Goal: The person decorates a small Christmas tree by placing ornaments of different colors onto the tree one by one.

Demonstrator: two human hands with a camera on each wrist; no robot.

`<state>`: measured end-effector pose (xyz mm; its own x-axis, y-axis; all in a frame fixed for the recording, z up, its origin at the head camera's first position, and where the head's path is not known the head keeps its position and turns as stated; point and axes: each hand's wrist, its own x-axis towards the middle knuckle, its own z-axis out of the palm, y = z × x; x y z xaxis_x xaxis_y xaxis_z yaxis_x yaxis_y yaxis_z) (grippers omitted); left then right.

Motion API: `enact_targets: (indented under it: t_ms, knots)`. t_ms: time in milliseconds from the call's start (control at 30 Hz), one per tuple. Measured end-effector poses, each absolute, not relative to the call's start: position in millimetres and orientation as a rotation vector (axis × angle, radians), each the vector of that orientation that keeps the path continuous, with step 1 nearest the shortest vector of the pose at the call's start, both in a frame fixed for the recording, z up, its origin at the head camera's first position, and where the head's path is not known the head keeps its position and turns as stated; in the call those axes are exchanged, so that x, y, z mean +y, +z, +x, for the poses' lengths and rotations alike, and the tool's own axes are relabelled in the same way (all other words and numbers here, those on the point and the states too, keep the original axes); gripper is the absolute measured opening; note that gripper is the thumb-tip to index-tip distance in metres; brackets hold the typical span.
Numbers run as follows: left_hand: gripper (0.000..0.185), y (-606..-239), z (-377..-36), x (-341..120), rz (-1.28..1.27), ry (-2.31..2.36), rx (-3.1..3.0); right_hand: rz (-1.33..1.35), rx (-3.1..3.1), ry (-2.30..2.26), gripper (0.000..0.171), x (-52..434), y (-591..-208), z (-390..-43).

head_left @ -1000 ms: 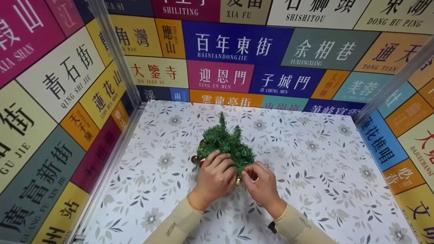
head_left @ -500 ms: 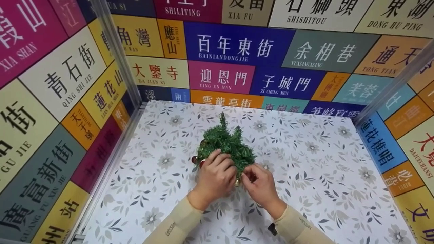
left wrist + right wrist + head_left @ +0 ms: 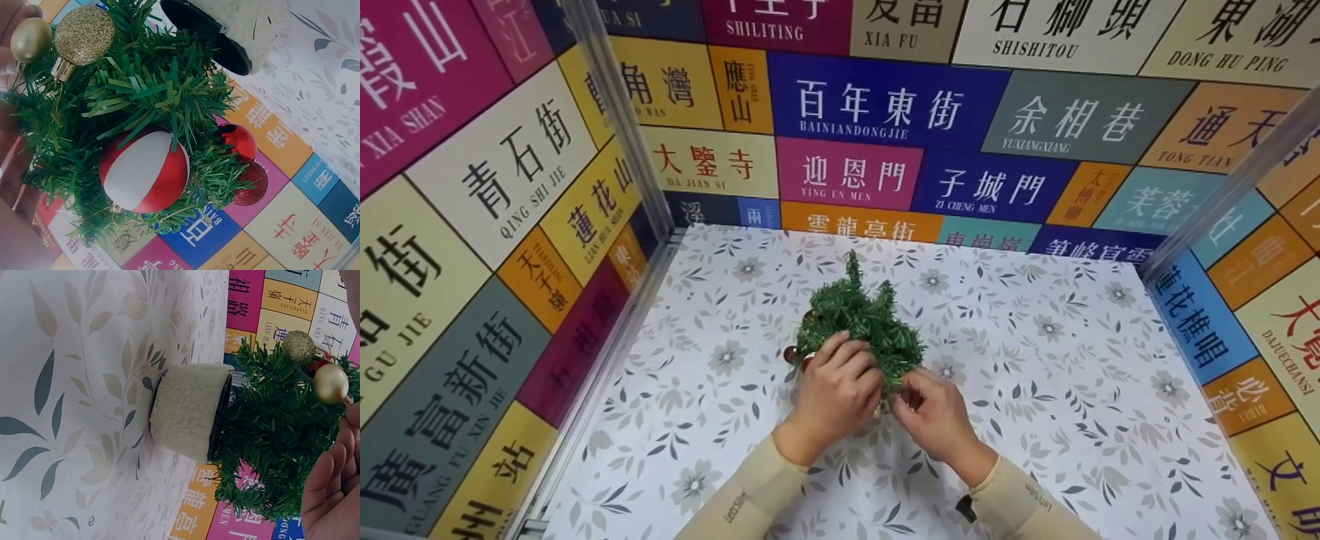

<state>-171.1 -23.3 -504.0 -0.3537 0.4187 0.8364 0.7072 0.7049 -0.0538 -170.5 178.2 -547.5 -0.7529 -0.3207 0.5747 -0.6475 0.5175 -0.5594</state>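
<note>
A small green Christmas tree [image 3: 862, 311] with a fleecy white pot [image 3: 188, 410] is held between my hands. Curled over its near left side, my left hand [image 3: 838, 386] grips the branches. Thumb and index finger of my right hand [image 3: 936, 414] meet at the near right side, pinching by the cap and thread of a smooth gold bauble [image 3: 331, 382]; the pinch itself is partly hidden. Beside it hangs a glittery gold bauble [image 3: 84, 35]. Lower in the left wrist view are a red-and-white striped bauble [image 3: 146, 171], a shiny red bauble [image 3: 237, 142] and a glittery red one [image 3: 251, 184].
A white tabletop [image 3: 1072, 420] with a leaf and flower print lies under the tree. Colourful sign-patterned panels [image 3: 877, 97] enclose its back and sides, with metal posts [image 3: 622, 112] at the corners.
My right hand has shifted slightly down and left, closer to the left hand. The gold bauble, visible between the hands before, is now mostly covered in the head view. My left hand stays put.
</note>
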Motion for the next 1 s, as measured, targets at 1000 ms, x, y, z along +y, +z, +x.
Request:
enact_targets:
  t_ms: [1000]
  knots:
    - [0.019,-501.1,-172.2,-27.4,-0.903,-0.423,-1.989,0.82,-2.236,1.143,0.023,182.2,-541.7,-171.6]
